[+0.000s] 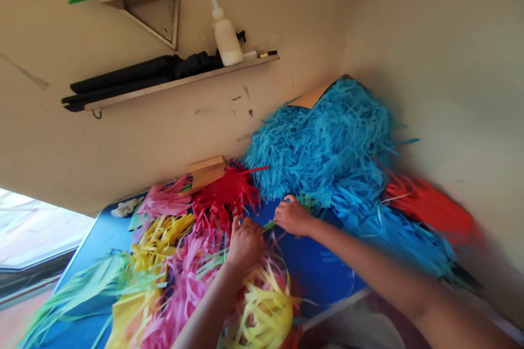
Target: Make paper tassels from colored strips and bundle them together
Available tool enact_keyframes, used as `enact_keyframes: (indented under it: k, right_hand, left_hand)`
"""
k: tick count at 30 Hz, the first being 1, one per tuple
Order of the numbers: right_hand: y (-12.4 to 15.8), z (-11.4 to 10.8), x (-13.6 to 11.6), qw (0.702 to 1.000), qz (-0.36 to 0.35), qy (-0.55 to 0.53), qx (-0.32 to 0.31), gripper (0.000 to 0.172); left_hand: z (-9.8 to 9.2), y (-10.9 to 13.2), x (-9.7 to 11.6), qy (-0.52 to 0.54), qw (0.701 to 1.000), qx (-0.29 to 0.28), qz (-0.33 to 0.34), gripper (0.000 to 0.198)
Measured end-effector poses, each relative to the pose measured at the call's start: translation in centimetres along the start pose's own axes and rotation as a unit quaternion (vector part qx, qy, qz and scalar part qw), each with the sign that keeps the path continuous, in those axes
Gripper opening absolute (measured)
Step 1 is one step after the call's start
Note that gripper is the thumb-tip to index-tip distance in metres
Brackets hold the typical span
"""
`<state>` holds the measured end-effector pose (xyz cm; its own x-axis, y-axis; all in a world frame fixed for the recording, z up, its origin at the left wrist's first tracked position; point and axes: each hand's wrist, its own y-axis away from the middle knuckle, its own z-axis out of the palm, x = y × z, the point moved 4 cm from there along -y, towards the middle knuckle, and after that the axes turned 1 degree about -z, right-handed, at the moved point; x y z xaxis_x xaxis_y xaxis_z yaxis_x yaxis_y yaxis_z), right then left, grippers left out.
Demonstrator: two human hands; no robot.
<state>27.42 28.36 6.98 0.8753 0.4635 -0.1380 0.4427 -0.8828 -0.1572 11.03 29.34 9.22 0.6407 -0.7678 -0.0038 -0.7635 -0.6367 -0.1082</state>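
Observation:
My left hand (pixel 246 241) and my right hand (pixel 291 216) are a little apart above the blue table (pixel 305 267). A thin green paper strip (pixel 268 226) runs between them, its ends pinched in the closed fingers of each hand. Under and beside my left hand lie pink paper strips (pixel 192 278) and red fringe (pixel 225 191). Yellow strips (pixel 268 311) are bunched in front, near my left forearm. Past my right hand rises a big heap of light blue fringe (pixel 327 136).
Green fringe (pixel 85 289) and golden yellow fringe (pixel 159 240) cover the table's left part. Orange-red fringe (pixel 429 207) lies at the right by the wall. A shelf (pixel 184 80) above holds a white bottle (pixel 227 41) and black objects. A window is at the left.

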Motion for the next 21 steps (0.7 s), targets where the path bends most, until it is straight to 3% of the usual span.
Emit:
enact_keyframes:
  k: [8,12,21]
  right_hand:
    - [-0.7,-0.4,-2.8,0.999,-0.031,0.006,0.012,0.019]
    - [0.2,0.4,-1.3,1.000,-0.016,0.002,0.006,0.025]
    - [0.5,1.1,1.6,0.997,0.063,-0.049,-0.014,0.017]
  left_hand:
    - [0.3,0.8,-0.7,0.020,0.998,0.028,-0.045,0.022]
    - [0.5,1.4,-1.2,0.048,0.997,0.032,-0.058,0.026]
    - [1.7,2.2,-3.0,0.090,0.986,0.038,-0.136,0.029]
